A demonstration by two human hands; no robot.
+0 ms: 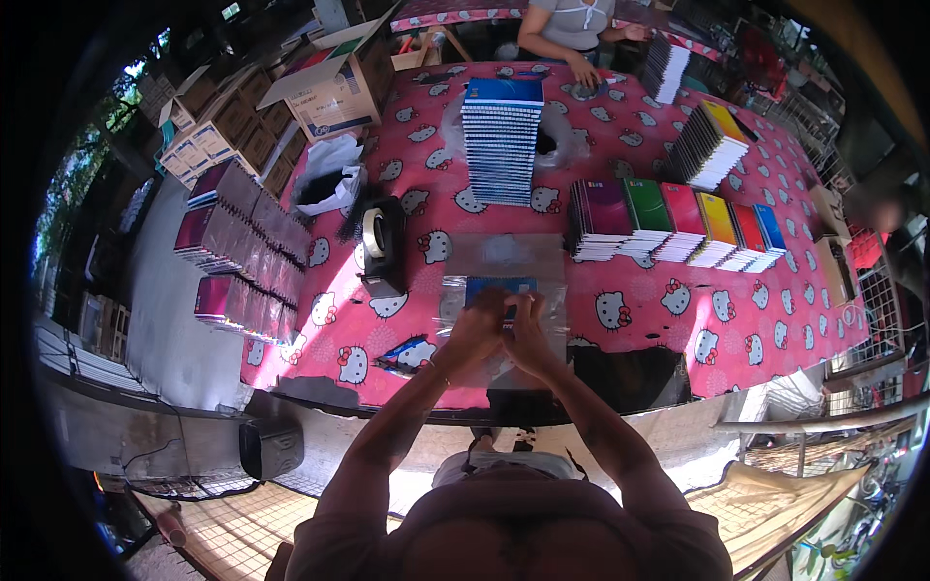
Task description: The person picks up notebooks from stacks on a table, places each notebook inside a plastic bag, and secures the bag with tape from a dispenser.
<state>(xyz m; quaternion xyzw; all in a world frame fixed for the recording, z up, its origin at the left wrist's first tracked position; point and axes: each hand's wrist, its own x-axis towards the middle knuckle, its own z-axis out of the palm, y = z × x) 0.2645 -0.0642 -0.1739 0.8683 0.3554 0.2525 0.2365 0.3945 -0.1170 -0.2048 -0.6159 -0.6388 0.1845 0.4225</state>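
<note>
An open carton (341, 102) sits at the table's (635, 339) far left, a co-worker (572, 24) beyond its far edge, a bin (271, 449) near its front left corner.

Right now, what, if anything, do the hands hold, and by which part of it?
It cannot be told: the left hand and right hand meet over the notebook and clear plastic, but no grip shows clearly.

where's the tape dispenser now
In the head view, left of centre, the tape dispenser sits on the pink tablecloth between the white bag and the left hand.
</note>
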